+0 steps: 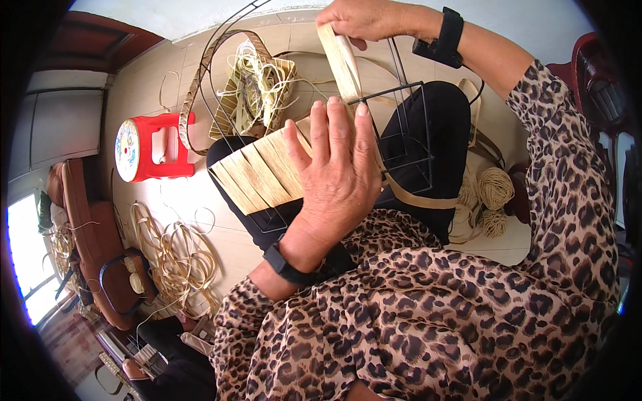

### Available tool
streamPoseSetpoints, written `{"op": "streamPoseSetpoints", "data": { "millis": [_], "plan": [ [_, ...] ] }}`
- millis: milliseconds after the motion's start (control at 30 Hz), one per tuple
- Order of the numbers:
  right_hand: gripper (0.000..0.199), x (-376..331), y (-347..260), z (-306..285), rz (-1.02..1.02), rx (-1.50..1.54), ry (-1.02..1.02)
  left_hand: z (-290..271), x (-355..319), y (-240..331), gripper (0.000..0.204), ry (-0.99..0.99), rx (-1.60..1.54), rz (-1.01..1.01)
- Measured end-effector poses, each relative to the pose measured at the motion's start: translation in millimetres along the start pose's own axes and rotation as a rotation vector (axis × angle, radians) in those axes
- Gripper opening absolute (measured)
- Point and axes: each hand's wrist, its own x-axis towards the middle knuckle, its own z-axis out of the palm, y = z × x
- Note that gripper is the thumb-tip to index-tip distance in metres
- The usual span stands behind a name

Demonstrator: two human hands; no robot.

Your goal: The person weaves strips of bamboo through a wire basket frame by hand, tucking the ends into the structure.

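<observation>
A black wire basket frame [428, 140] rests across my lap. Pale flat strips wrap its left part side by side, forming a straw-coloured panel [257, 175]. My left hand [338, 154] lies on this panel with its fingers stretched out, near where the wrapping meets the bare wire. Above the frame, my right hand [371, 19] grips a pale flat strip [342, 63] that rises from the edge of the wrapping. The far end of that strip is hidden behind the hand. Another length of strip [421, 199] loops under the frame over my right thigh.
A woven basket [284, 77] full of tangled cords stands ahead. At left is a red stool [175, 146], with a heap of loose strips [180, 260] nearer me. Twine balls [495, 189] lie by my right leg. A curved brown-wrapped handle [189, 107] arches over the frame's left side.
</observation>
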Motion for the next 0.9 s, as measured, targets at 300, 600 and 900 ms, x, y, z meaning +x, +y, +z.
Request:
{"op": "streamPoseSetpoints", "data": {
  "millis": [300,600,900],
  "plan": [
    [0.019,-6,-34,-25,0.262,0.79,0.202,-23,35,-54,0.052,-0.179,-0.642,-0.221],
    [0.015,-4,-44,-37,0.048,0.271,0.455,-18,66,-73,0.018,-0.569,-0.926,-0.505],
    [0.016,-1,-69,-52,-0.001,0.199,0.489,-14,75,-65,0.019,-0.589,-1.048,-0.613]
  ]
}}
